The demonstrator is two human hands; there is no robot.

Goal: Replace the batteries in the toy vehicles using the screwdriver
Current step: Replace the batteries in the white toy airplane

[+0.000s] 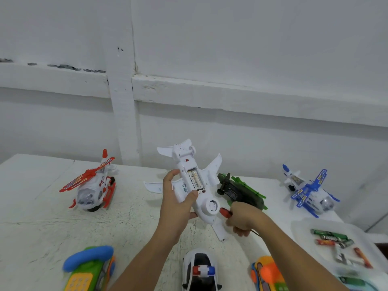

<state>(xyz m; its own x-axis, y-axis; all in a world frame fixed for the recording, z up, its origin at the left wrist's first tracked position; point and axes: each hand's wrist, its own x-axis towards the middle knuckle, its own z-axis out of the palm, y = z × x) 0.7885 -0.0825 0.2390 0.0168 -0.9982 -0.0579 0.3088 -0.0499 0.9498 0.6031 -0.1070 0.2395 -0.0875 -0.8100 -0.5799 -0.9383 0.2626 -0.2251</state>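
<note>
My left hand [177, 203] grips a white toy airplane [206, 208] belly-up above the table, thumb near the end of its open battery compartment [194, 178], where batteries lie exposed. My right hand [243, 218] grips a screwdriver with a red handle [224, 212], held beside the plane's nose at the right. A thin dark shaft pokes out behind that hand. In a clear tray [302, 225] at the right lie several loose batteries [331, 238].
On the white table [42, 217] stand a red and white helicopter [92, 185], a dark green helicopter [241, 192] on its side and a blue and white plane [308, 191]. Along the near edge sit a green and blue toy [90, 267], a police car [200, 269] and an orange toy [268, 274]. A white wall stands behind.
</note>
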